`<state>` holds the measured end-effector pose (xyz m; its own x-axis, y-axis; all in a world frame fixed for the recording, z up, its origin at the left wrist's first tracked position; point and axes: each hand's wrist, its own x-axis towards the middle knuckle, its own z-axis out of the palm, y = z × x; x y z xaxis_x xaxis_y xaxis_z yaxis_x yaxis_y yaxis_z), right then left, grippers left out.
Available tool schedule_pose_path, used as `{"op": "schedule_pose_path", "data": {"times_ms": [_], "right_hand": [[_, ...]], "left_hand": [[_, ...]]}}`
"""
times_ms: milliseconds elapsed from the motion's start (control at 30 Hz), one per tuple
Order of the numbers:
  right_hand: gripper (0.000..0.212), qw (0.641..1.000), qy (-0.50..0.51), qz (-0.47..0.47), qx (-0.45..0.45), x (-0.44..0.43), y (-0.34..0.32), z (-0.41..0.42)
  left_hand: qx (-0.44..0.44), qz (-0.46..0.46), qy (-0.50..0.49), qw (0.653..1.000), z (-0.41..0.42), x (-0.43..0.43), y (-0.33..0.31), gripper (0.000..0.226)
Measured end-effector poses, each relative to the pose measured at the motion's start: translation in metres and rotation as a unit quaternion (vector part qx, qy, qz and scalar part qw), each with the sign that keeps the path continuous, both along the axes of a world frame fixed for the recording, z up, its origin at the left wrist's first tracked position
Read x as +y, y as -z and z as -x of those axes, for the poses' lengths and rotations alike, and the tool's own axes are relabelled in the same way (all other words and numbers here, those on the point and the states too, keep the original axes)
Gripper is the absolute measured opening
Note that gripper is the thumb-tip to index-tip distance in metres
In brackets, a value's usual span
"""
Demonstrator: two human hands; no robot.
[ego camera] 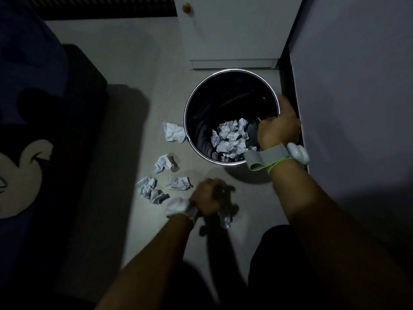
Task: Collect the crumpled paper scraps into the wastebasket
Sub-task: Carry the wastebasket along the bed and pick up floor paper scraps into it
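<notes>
My right hand is curled over the right side of the wastebasket's rim, fingers folded down around the edge and gripping it, with a grey strap and a white device fastened at the wrist. My left hand is low over the floor in front of the basket, smeared by motion blur; the fingers look bunched downward, and a pale scrap shows just beneath the hand, but I cannot tell whether I actually have hold of it. A white band sits at that wrist too. Inside the dark, round basket a heap of crumpled paper already lies at the bottom, toward the near side. Out on the floor, one crumpled ball rests touching the basket's left wall. Nearer to me, a second ball lies apart from the basket, and below it two more sit close together: a smaller one just beside my left hand and a larger, longer one further left. Beyond the basket stands a white cabinet with a round knob. On my right is a pale wall, and on my left a dark blue fabric printed with a cartoon face.
</notes>
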<state>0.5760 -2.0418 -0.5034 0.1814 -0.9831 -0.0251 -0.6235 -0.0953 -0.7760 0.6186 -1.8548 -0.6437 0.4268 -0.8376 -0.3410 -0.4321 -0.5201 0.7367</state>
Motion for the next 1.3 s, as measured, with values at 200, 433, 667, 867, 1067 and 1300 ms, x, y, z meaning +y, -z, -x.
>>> {"op": "schedule_pose_path", "data": {"times_ms": [200, 433, 667, 867, 1067, 1300], "right_hand": [[0.048, 1.0, -0.002, 0.003, 0.004, -0.001, 0.009, 0.006], [0.046, 1.0, -0.011, 0.009, 0.007, 0.006, 0.005, 0.011], [0.049, 1.0, -0.005, 0.004, 0.021, 0.007, 0.002, 0.008], [0.046, 1.0, -0.01, 0.006, 0.029, 0.006, 0.003, 0.008], [0.048, 0.999, -0.009, 0.003, 0.037, 0.009, 0.002, 0.004], [0.05, 0.998, -0.041, 0.005, 0.04, 0.012, -0.006, 0.002]], "left_hand": [[-0.014, -0.275, 0.244, 0.93, 0.043, 0.008, 0.038, 0.058], [-0.265, -0.172, 0.027, 0.948, 0.006, 0.034, 0.045, 0.045], [-0.299, -0.187, -0.198, 0.914, -0.04, 0.016, 0.07, 0.028], [-0.212, -0.223, -0.155, 0.939, -0.045, 0.02, 0.066, 0.03], [-0.158, 0.104, -0.471, 0.862, -0.075, 0.005, -0.01, 0.015], [-0.224, 0.387, -0.38, 0.81, -0.072, -0.052, -0.139, 0.018]]}}
